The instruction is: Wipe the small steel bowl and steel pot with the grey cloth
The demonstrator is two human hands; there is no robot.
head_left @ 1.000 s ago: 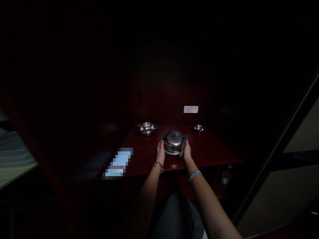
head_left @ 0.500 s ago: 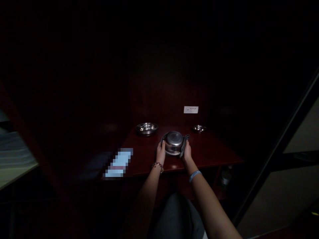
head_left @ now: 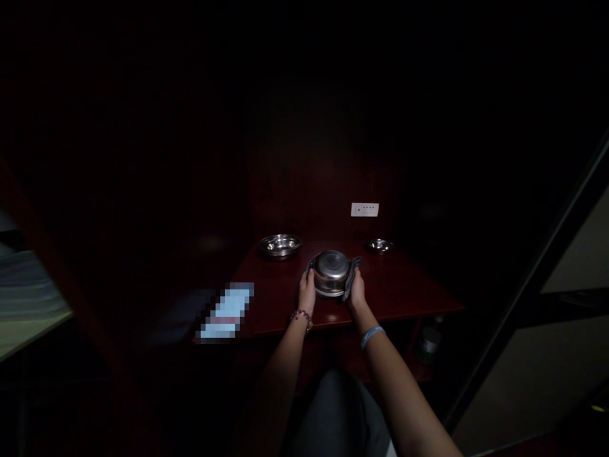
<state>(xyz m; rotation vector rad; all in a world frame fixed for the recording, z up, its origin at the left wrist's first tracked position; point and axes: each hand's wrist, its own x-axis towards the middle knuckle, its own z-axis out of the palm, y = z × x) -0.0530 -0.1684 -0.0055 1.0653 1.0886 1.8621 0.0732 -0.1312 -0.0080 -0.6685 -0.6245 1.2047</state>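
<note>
A shiny metal bowl is held bottom up over the dark red desk, its wide rim facing down. My left hand grips the bowl's left rim, thumb on the outside wall. On the opposite side, my right hand is closed around a grey cloth that presses against the bowl's right side. The fingers of both hands are partly hidden under the rim. Whether the bowl touches the desk, I cannot tell.
Stacked metal bowls stand at the desk's back left, and a smaller metal bowl at the back right. A white socket plate is on the back panel. A pixelated bright patch lies at the left; a bottle sits below right.
</note>
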